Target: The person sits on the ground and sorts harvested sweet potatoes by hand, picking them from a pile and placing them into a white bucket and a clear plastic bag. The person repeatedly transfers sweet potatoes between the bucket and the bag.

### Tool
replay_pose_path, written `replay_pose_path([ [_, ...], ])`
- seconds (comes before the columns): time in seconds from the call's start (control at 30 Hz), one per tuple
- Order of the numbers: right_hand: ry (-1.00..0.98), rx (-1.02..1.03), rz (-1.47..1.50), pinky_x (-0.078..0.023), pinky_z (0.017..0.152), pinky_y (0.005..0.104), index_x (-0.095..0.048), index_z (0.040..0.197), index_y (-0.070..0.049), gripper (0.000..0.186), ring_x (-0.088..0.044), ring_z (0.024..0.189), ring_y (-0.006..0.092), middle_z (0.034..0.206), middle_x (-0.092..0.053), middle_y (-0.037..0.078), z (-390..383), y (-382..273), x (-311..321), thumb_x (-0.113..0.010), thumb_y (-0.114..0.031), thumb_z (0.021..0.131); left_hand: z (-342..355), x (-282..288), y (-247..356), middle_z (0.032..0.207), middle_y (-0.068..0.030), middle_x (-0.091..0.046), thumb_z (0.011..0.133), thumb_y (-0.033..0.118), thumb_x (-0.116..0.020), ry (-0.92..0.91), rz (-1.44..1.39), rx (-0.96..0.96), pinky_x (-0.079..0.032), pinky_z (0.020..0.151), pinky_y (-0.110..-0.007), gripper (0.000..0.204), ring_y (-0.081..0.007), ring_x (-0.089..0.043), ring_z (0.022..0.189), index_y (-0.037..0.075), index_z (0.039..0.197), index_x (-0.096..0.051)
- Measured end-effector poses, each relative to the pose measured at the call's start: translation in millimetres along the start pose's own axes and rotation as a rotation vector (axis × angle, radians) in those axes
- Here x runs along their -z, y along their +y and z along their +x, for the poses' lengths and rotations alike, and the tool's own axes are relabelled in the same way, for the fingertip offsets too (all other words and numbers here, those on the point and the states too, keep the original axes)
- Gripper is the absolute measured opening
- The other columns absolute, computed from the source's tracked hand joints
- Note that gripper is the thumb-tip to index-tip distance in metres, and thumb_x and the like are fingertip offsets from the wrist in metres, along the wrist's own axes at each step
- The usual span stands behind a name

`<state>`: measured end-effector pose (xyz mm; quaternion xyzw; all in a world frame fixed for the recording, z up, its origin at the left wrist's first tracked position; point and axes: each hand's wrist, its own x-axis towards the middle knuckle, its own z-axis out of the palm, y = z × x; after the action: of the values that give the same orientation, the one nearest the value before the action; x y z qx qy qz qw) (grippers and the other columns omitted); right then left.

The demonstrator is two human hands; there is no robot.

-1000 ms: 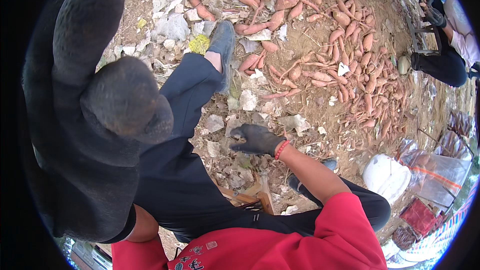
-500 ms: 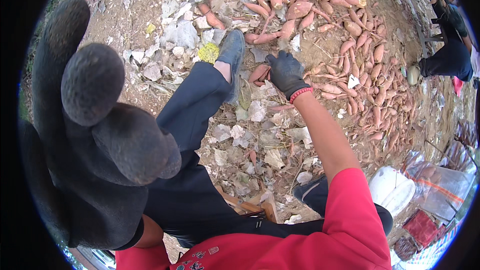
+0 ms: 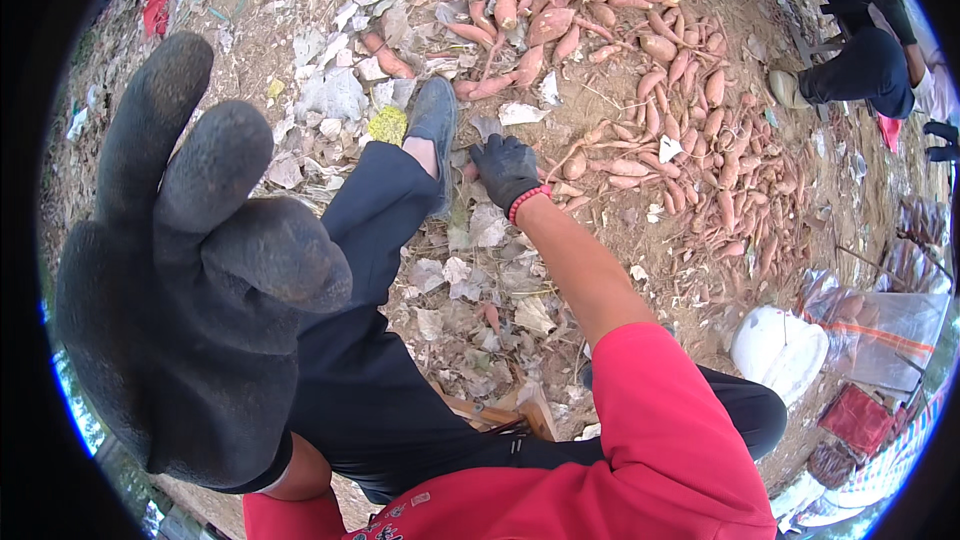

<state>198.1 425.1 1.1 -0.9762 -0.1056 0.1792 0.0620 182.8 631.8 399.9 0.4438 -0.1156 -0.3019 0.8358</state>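
My left hand, in a dark work glove, is raised close to the view. Its fingers are apart and partly bent, and nothing shows in them. My right hand, in a black glove with a red bead bracelet at the wrist, is down at the ground beside my dark shoe. Its fingers bend over a sweet potato, of which only a reddish end shows; the glove hides the rest. A large heap of sweet potatoes lies beyond my right hand and spreads toward the right.
Dry leaves litter the soil around my shoe. A wooden stool shows between my legs. To the right are a white rounded object, a clear plastic bag and a red packet. Another person's leg is at the upper right.
My right hand has moved left and slightly nearer, over the sweet potato it was beside. My left hand's fingers have spread further apart. The whole view has shifted a little.
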Motion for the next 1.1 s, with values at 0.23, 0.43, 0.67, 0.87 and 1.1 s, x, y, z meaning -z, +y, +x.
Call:
replay_pose_path([
  [0.23, -0.03, -0.186, 0.296, -0.051, 0.088, 0.0467, -0.058, 0.124, -0.021, 0.046, -0.06, 0.109, 0.035, 0.118, -0.057, 0.019, -11.7, 29.7, 44.6, -0.069, -0.022, 0.08, 2.3, -7.8, -19.1, 0.152, -0.0201, -0.033, 0.105, 0.023, -0.016, -0.113, -0.141, -0.054, -0.026, 0.115, -0.049, 0.053, -0.032, -0.042, 0.126, 0.004, 0.153, -0.009],
  [0.43, 0.113, -0.187, 1.685, -0.054, 0.079, 0.024, -0.055, 0.118, -0.001, 0.043, -0.061, 0.091, 0.0114, 0.104, -0.061, 0.004, -108.3, 130.9, 120.8, -0.07, 0.005, 0.079, 0.4, 1.7, -18.7, 0.151, -0.0176, -0.035, 0.105, 0.023, -0.02, -0.213, -0.163, -0.108, -0.03, 0.114, -0.045, 0.053, -0.0262, -0.045, 0.115, 0.003, 0.154, -0.009],
  [0.67, 0.331, -0.716, 1.155, -0.049, 0.08, 0.0231, -0.054, 0.119, -0.002, 0.046, -0.057, 0.089, 0.0096, 0.097, -0.058, 0.001, -428.0, 282.8, 188.6, -0.065, 0.007, 0.076, 2.7, -16.5, -12.1, 0.153, -0.0171, -0.031, 0.106, 0.025, -0.029, -0.104, 0.105, -0.032, -0.03, 0.116, -0.038, 0.057, -0.0275, -0.045, 0.131, 0.002, 0.153, -0.007],
  [0.87, 0.334, -1.22, 0.695, -0.049, 0.091, 0.0353, -0.057, 0.122, -0.005, 0.049, -0.061, 0.102, 0.0254, 0.107, -0.064, 0.013, -614.6, 327.7, 180.8, -0.063, -0.001, 0.073, 7.6, -30.5, -19.7, 0.156, -0.016, -0.025, 0.106, 0.027, -0.032, -0.129, 0.189, -0.061, -0.031, 0.116, -0.038, 0.059, -0.0254, -0.043, 0.135, 0.001, 0.153, -0.007],
  [1.1, 0.123, -0.588, 0.053, -0.042, 0.104, 0.0427, -0.04, 0.143, -0.014, 0.069, -0.05, 0.122, 0.0373, 0.132, -0.052, 0.019, -396.1, 274.2, 152.7, -0.069, -0.014, 0.08, 19.9, -43.9, -23.7, 0.155, -0.0174, -0.028, 0.106, 0.027, -0.027, -0.153, 0.155, 0.014, -0.031, 0.116, -0.043, 0.057, -0.0321, -0.043, 0.135, 0.003, 0.153, -0.006],
])
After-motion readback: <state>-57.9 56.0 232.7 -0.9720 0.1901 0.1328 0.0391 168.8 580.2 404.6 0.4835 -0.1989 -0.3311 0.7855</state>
